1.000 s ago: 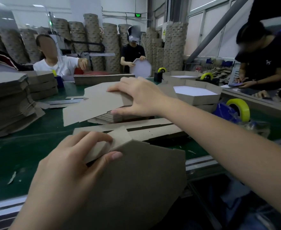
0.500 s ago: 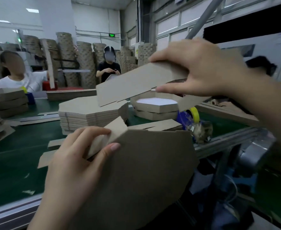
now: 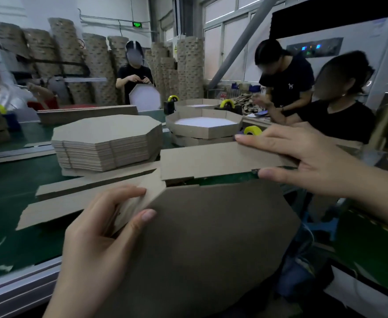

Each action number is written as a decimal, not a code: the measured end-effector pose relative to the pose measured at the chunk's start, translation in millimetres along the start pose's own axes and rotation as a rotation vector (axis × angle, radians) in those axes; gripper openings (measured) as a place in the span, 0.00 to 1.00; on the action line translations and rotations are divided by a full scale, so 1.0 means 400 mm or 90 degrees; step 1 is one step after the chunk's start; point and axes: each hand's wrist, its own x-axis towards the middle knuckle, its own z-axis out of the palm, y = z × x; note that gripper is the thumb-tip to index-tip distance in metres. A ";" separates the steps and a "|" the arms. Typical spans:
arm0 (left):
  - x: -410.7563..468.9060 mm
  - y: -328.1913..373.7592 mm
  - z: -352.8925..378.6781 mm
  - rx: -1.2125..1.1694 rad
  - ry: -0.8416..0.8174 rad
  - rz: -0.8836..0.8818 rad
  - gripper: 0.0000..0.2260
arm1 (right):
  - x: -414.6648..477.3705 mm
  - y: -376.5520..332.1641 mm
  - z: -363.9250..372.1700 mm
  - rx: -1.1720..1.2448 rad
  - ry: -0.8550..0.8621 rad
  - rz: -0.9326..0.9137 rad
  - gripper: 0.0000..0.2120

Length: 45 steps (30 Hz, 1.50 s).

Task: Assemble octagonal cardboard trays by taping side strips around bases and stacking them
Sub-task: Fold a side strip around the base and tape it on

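Base (image 3: 211,244) and strip (image 3: 211,160), held over the table's (image 3: 4,203) near edge.
The left hand (image 3: 101,239) grips the base's left corner, thumb on its face, fingers curled round the strip's bent left end. The right hand (image 3: 307,157) pinches the strip's right end, fingers on top and thumb below, just beyond the base's far edge. A stack of bases (image 3: 105,143) sits mid-table, with trays (image 3: 204,128) and a tape roll (image 3: 253,130) toward the far right.

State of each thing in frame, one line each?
Octagonal base: held tilted by left hand, no sides on yet.
Side strip: pinched by right hand, above base's far edge.
Base stack: flat on table, untouched.
Finished tray: upright, stacked on another.
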 end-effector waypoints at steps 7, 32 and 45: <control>-0.004 -0.036 0.014 -0.021 -0.017 -0.005 0.10 | -0.031 0.039 0.095 0.203 -0.017 0.029 0.25; -0.008 -0.122 0.014 0.015 -0.101 -0.013 0.15 | 0.024 0.085 0.207 0.257 -0.113 0.033 0.28; 0.129 0.024 0.095 0.300 -0.349 0.166 0.16 | 0.060 0.065 0.217 0.339 -0.136 0.006 0.25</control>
